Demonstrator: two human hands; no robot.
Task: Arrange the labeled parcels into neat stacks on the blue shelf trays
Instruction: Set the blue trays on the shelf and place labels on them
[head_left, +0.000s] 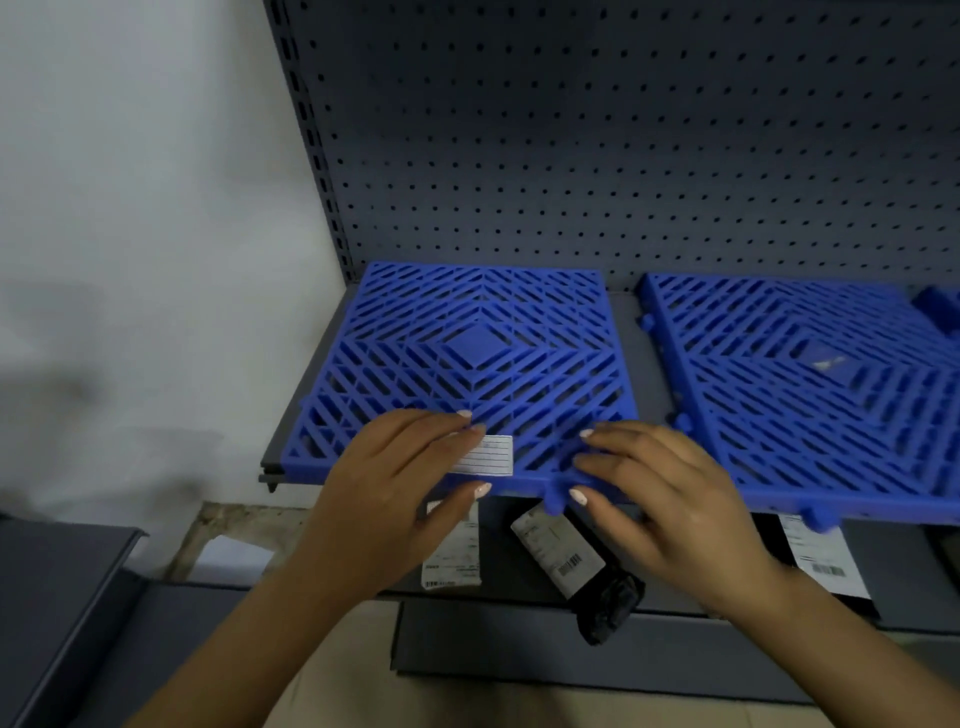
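head view: two blue shelf trays of hard moulded plastic, each a square lattice of diagonal slats around a solid diamond centre, lie side by side on a grey metal shelf (631, 332) backed by dark pegboard (623, 130). the left hand (400, 488) grips the front edge of the left tray (467, 343), fingers laid on top and thumb curled under the rim, partly covering a white lined sticker (491, 454) on the slats. the right hand (670, 499) holds the same front edge near its right corner, fingers on the lattice and thumb beneath. the right tray (810, 384) lies just beside, slightly apart, with round connector tabs along its edges. the labeled parcels lie on the lower shelf beneath the trays: a white-labelled one (457, 564), a crumpled black soft pouch (582, 577) with a barcode label, and another labelled black parcel (823, 561) at right.
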